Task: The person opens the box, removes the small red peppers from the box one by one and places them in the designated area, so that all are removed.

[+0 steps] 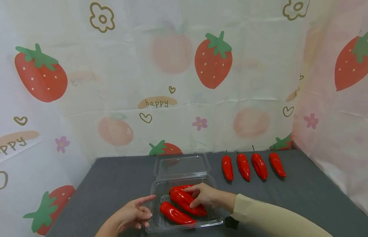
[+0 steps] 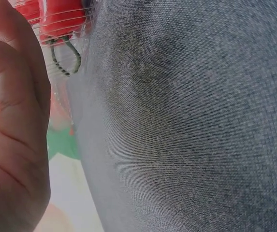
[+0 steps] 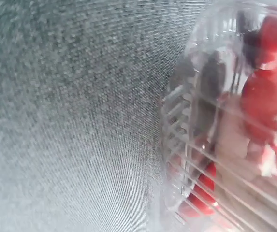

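Right hand (image 1: pixel 203 196) holds red pepper (image 1: pixel 184 199) inside clear box (image 1: pixel 214 221).

Dark grey woven-cloth tabletop (image 1: pixel 118 184), running back to a corner. Behind and on both sides, hung with thin white plastic sheeting (image 1: pixel 255 59) printed with big red strawberries, pale peach fruits, small purple flowers, outlined hearts and the word "happy". Creased in long horizontal folds. Pinkish on the right side. Lit softly and evenly, with only faint shadows on the cloth.
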`<state>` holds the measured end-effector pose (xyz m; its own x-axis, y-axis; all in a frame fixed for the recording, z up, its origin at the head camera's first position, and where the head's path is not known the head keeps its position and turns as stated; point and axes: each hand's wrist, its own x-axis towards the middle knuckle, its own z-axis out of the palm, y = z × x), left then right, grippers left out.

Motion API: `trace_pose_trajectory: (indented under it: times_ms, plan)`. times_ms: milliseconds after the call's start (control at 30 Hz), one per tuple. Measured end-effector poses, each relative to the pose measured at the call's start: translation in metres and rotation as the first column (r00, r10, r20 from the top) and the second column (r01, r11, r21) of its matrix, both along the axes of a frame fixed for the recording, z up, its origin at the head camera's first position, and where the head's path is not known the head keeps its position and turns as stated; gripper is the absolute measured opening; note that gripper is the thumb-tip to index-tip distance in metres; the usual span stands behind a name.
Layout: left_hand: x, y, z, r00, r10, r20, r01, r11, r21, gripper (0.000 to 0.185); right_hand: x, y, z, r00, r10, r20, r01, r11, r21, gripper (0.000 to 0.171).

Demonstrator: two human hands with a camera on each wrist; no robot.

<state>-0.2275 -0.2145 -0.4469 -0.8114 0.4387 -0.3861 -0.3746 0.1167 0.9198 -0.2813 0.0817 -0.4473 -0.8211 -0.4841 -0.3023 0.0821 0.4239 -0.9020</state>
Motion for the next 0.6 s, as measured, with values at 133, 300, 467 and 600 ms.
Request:
trace_pose_trajectory:
  times_ms: [133,300,467,600]
  plan:
    - [0.0,0.0,0.0,1.0,-0.001,-0.005,0.001,1.0,-0.002,0.071,0.001,0.003,0.006,1.0,-0.009,0.024,0.01,0.999,-0.034,0.061]
    - [-0.001,0.001,0.0,1.0,0.002,0.0,-0.002,1.0,-0.014,0.071,0.004,0.009,0.016,0.999,-0.015,0.041,0.017,0.999,-0.051,0.062]
    - [-0.001,0.001,0.0,1.0,0.003,0.003,-0.003,1.0,-0.014,0.071,0.006,0.017,0.024,0.999,-0.02,0.04,0.022,0.997,-0.067,0.062]
    - [-0.001,0.001,0.001,1.0,0.0,0.007,0.0,1.0,-0.013,0.071,0.008,0.025,0.029,0.999,-0.025,0.04,0.029,0.996,-0.09,0.063]
